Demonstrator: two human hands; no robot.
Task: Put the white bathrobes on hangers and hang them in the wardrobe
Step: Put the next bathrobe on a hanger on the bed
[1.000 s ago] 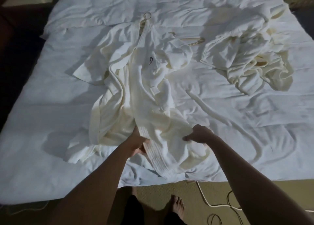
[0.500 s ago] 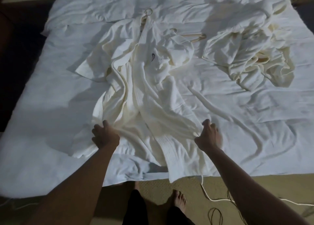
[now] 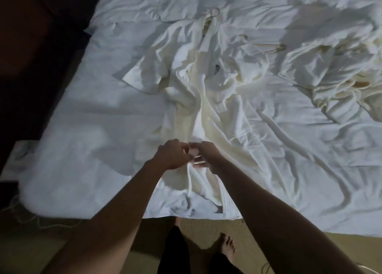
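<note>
A white bathrobe (image 3: pixel 217 91) lies spread lengthwise on the bed, collar far from me, with a hanger hook (image 3: pixel 214 11) showing at its neck. My left hand (image 3: pixel 172 154) and my right hand (image 3: pixel 208 157) meet over the robe's lower front, both pinching its front edges together. A second white bathrobe (image 3: pixel 330 75) lies crumpled at the right. Between the two robes rests a wooden hanger (image 3: pixel 268 47), partly under a sleeve.
The bed (image 3: pixel 93 129) with its rumpled white sheet fills most of the view. Its near edge runs in front of my bare feet (image 3: pixel 226 247) on the carpet. A white cord (image 3: pixel 266 267) lies on the floor at the right. Dark furniture stands at the left.
My hands were apart on the robe's lower edges half a second ago. They have come together at the middle, gathering the front panels. The view has shifted to the left.
</note>
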